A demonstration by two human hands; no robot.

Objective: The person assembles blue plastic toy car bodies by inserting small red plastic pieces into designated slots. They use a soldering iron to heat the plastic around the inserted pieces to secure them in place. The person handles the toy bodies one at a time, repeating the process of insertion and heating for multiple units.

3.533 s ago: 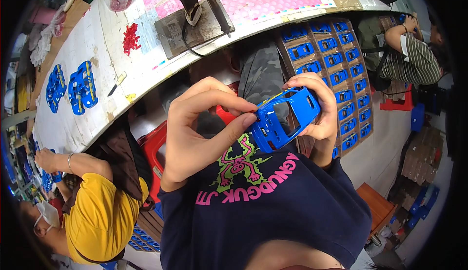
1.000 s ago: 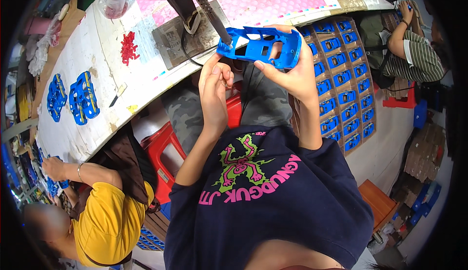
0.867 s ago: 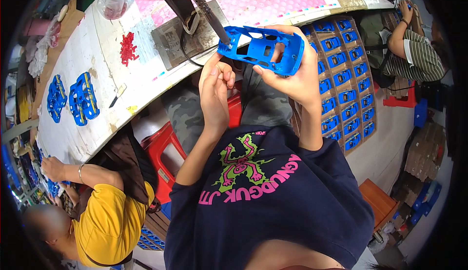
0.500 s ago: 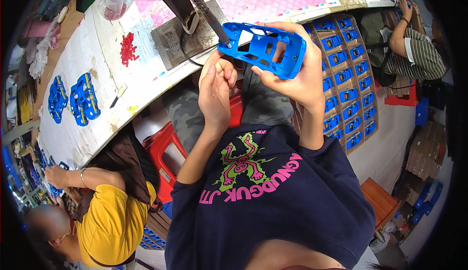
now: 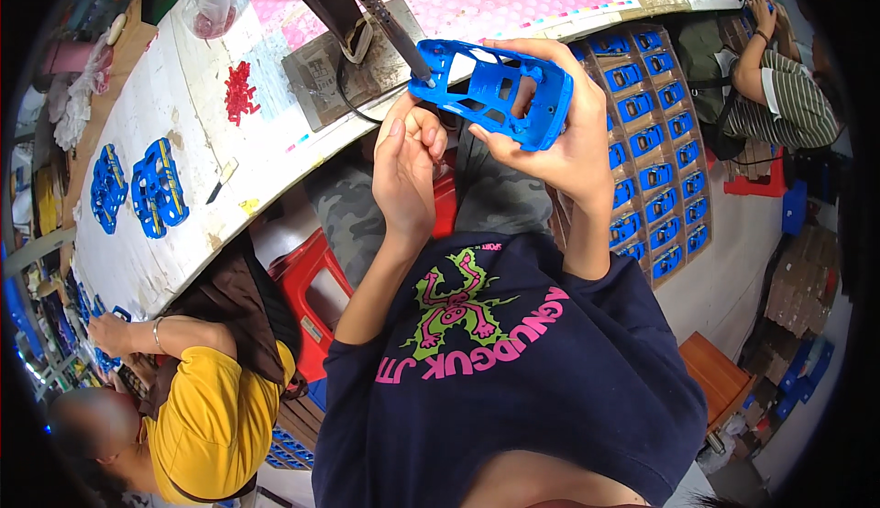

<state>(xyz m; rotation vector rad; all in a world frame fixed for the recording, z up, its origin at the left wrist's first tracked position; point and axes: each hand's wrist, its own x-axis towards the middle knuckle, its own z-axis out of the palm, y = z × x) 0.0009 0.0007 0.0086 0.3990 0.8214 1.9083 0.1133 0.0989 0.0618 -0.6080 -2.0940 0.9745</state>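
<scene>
Blue car shell (image 5: 493, 95) gripped in right hand (image 5: 576, 141).

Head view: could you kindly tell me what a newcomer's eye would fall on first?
Most likely the blue toy car shell at upper centre, held in the right hand, with a soldering-iron-like tool reaching its left end near the left hand. Next, the red pieces heaped on the white table at upper left, and the rows of similar blue shells at right.
</scene>
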